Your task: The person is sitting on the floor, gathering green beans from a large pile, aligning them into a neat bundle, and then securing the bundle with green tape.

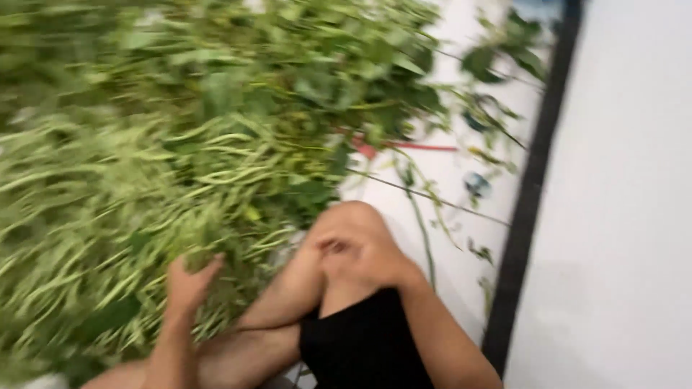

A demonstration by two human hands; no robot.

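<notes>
Beans (122, 216) fill your left grip (189, 282), which squeezes a bunch from the green pile. Your right grip (358, 252) rests closed on your knee (346, 216).

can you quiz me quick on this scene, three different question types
1. True or false: the left hand reaches into the pile of long green bean pods and leafy stems.
2. The right hand rests on: A) a bare bent knee B) a red basket C) the wall.
3. What colour are the shorts?

Key: 1 true; 2 A; 3 black.
</notes>
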